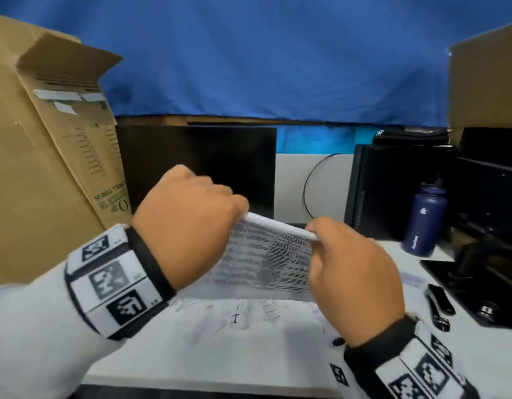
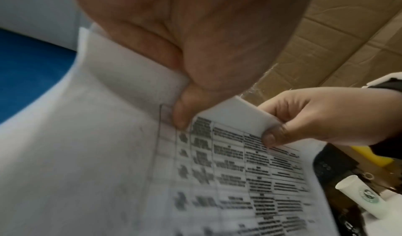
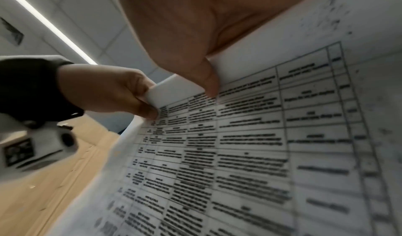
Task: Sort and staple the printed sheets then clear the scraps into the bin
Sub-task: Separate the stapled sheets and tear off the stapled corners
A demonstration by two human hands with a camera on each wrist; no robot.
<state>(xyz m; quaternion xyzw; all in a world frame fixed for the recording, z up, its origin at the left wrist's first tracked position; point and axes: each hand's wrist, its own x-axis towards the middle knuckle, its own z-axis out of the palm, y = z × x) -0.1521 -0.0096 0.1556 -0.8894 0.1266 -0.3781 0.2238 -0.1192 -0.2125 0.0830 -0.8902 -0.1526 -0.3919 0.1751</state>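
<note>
I hold a printed sheet with a dense table upright over the white desk. My left hand pinches its top left corner, and my right hand pinches the top edge further right. In the left wrist view the sheet has its top edge bent over between my left hand and my right hand. The right wrist view shows the sheet with both pinches, right hand and left hand. Small paper scraps lie on the desk below. A black stapler lies at the right.
A tall cardboard box stands at the left, with a dark monitor behind my hands. A computer tower, a navy bottle and a black stand base crowd the right side. A white paper cup shows in the left wrist view.
</note>
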